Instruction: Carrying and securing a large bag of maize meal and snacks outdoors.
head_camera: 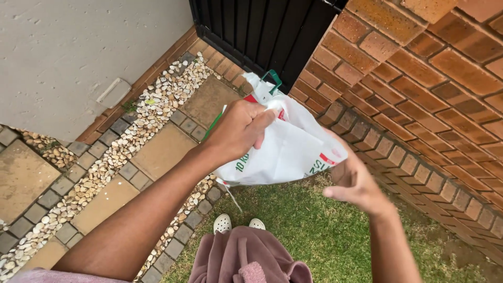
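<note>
The left hand [238, 128] clamps the top of a white sack [285, 147], held over the grass [314, 230] near the brick wall [419, 78]. The right hand [353, 183] is spread open just beside its right end. With only one hand gripping, the sack could slip and spill.

I stand on grass [325, 230] beside a brick wall [419, 89]; a paved path [157, 149] edged with pebbles [157, 105] runs past a grey plastered wall [73, 47] toward a black gate [257, 31].
</note>
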